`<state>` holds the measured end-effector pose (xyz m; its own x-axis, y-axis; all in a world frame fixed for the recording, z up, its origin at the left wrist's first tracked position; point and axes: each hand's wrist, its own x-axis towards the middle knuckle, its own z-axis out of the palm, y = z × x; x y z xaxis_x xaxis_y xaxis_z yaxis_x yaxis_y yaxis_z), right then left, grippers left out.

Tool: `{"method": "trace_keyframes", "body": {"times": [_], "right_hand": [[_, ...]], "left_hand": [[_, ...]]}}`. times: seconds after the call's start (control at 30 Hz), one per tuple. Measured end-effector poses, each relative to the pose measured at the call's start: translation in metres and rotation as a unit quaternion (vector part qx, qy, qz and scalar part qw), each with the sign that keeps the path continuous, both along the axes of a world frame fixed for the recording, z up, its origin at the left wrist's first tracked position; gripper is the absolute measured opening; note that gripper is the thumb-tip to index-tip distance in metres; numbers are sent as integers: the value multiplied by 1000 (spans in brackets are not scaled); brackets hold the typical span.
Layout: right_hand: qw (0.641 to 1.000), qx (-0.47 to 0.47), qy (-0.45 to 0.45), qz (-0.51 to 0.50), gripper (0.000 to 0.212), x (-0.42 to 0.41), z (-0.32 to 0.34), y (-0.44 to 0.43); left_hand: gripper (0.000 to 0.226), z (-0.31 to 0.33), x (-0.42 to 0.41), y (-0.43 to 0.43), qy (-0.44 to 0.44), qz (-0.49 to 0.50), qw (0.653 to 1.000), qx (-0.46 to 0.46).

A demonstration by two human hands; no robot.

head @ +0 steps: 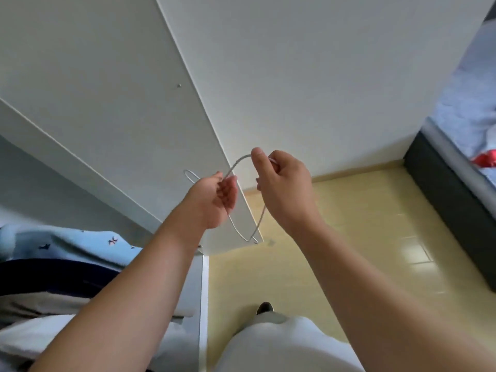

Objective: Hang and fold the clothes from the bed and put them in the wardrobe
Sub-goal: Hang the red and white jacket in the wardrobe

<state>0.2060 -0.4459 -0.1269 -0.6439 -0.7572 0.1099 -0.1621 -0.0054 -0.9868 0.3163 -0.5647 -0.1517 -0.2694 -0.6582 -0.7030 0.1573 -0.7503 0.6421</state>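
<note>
Our left hand and right hand grip a bare hanger. Next we likely fetch the red item off the bed.

Both bare forearms are stretched forward from the lower corners of the view and are set close together at mid-frame. The left hand is turned palm inward with its fingers curled, and a thin white wire hanger is held between its thumb and fingers. The right hand is held slightly higher, its back shown to the camera; the same wire is pinched between its upright thumb and curled forefinger. The two hands are seen just beside each other, apart.
</note>
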Motion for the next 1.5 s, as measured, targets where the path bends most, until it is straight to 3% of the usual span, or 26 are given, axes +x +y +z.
{"method": "trace_keyframes", "body": {"times": [0.3,0.5,0.73,0.83,1.0,1.13,1.27,1.37,1.5], "right_hand": [[974,57,22,-219,60,-119,-18,64],[918,55,24,-391,54,-197,-26,135],[843,33,-23,-536,49,-288,-49,236],[827,21,-19,-562,49,-340,-57,285],[802,37,-33,-595,49,-440,-62,375],[779,124,-24,-614,35,-507,-64,431],[783,224,-4,-580,17,-569,-66,464],[774,309,39,-551,25,-621,-71,480],[725,444,134,-509,33,-702,-83,496]], "left_hand": [[47,-57,-169,48,-62,-263,962,50],[40,-98,-281,95,-150,-404,902,-15],[27,-129,-412,185,-166,-509,841,-78],[23,-140,-478,229,-142,-531,828,-111],[24,-137,-584,303,-116,-523,834,-132],[24,-125,-656,345,-102,-500,843,-170],[22,-122,-715,364,-99,-482,846,-206],[21,-125,-765,372,-95,-469,845,-240],[18,-134,-842,382,-81,-477,829,-282]]}}
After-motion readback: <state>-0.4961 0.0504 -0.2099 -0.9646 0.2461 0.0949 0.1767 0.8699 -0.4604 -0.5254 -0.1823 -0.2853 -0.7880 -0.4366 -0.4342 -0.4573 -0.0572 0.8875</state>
